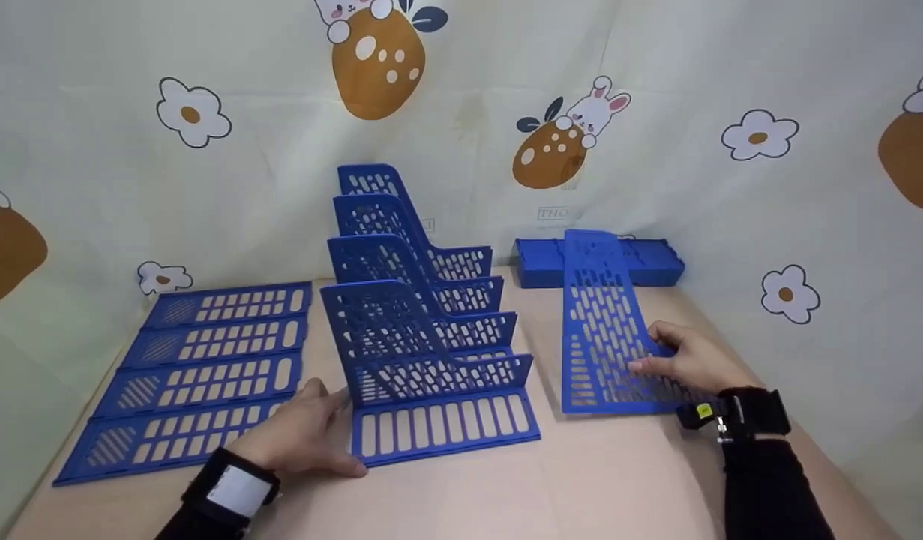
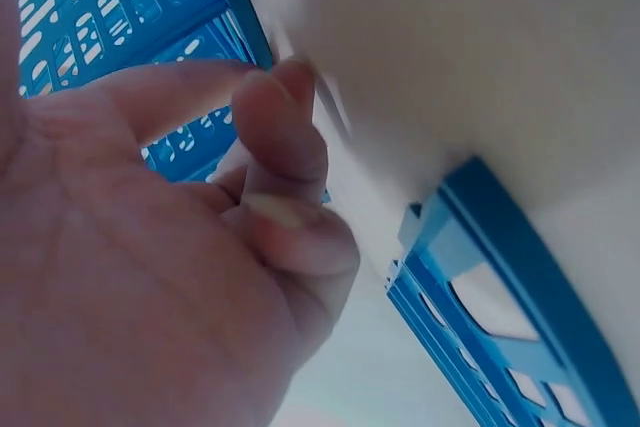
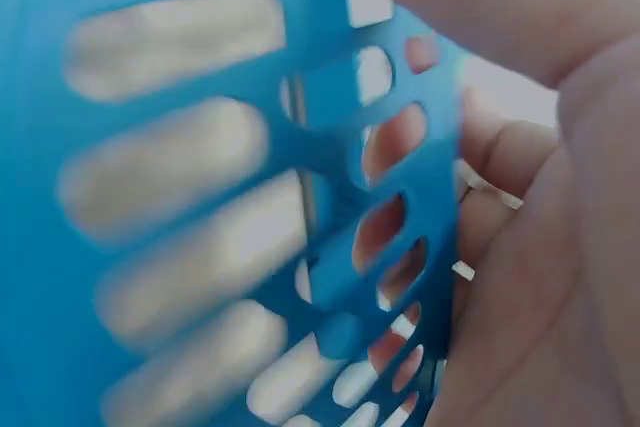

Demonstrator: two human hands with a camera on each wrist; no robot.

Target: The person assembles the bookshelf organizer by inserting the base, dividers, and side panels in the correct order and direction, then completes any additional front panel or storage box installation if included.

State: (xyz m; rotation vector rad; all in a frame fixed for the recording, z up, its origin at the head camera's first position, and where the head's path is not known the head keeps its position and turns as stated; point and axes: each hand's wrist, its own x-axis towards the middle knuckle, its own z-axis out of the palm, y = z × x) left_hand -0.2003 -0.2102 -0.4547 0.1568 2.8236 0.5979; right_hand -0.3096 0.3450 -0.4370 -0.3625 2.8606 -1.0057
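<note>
A blue file rack (image 1: 446,427) stands mid-table, with several upright perforated dividers and a slotted base. My left hand (image 1: 304,431) holds its front left corner, thumb at the front edge and the other fingers bent along the left side. In the left wrist view those bent fingers (image 2: 285,152) are right at the rack's edge. My right hand (image 1: 686,360) grips a loose perforated divider panel (image 1: 600,300) at its right edge, thumb on the near face and fingers behind. The panel is upright, right of the rack. Its slots (image 3: 180,167) look blurred in the right wrist view.
Several flat blue slotted panels (image 1: 206,375) lie in a row at the left, close beside my left hand. A blue box-like part (image 1: 540,262) lies at the back right, partly behind the held panel. A patterned cloth (image 1: 461,150) hangs behind the table.
</note>
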